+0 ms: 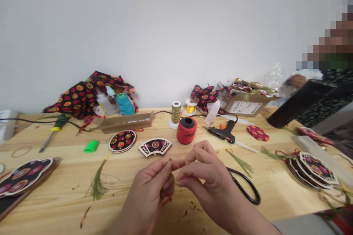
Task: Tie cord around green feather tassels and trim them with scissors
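Observation:
Near the middle of the wooden table, my left hand (154,183) pinches a thin red cord (167,201), part of which hangs below the fingers. My right hand (202,174) is close against it, thumb and forefinger pressed together at a small yellowish strand; what exactly they hold is too small to tell. Just beyond the hands lie a fan-shaped ornament (155,147) with patterned cloth and a red thread spool (186,131). Black-handled scissors (246,187), partly hidden by my right hand, lie to the right. A round ornament (122,141) with a green tassel (99,183) is at the left.
Along the back are patterned cloth (79,95), a teal thread cone (125,104), a cardboard tray (127,122) and a filled box (244,105). A glue gun (223,131) lies right of centre, stacked ornaments (317,169) further right. A person's hand (298,80) shows at the upper right.

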Demonstrator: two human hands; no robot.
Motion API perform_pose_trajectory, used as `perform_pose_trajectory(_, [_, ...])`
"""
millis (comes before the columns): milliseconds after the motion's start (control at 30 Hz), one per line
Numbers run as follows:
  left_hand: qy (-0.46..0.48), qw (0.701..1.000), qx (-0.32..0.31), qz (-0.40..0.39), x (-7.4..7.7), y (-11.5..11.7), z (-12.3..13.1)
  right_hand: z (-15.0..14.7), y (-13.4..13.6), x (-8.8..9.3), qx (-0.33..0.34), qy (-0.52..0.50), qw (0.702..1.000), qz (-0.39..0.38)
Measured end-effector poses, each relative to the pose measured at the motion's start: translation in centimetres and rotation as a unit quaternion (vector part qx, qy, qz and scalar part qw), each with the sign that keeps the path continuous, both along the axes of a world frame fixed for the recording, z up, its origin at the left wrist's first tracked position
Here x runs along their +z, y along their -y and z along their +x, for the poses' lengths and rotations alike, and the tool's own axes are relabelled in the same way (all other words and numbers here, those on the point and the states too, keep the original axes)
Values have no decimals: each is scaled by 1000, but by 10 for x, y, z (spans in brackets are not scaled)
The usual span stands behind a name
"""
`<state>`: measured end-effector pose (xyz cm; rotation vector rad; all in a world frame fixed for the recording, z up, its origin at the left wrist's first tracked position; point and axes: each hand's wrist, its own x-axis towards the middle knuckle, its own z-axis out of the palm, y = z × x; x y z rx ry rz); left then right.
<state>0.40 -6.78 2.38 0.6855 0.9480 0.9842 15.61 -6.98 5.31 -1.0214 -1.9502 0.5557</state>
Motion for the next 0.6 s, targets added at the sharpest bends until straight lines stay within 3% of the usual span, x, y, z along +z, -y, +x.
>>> perform_pose_trajectory(233, [-48,998,-33,24,4,2,6,1,-10,-2,-47,22,999,-14])
perform_pose_trajectory(600, [-113,990,-70,46,10,0,6,5,-15,1,-48,21,997,-47])
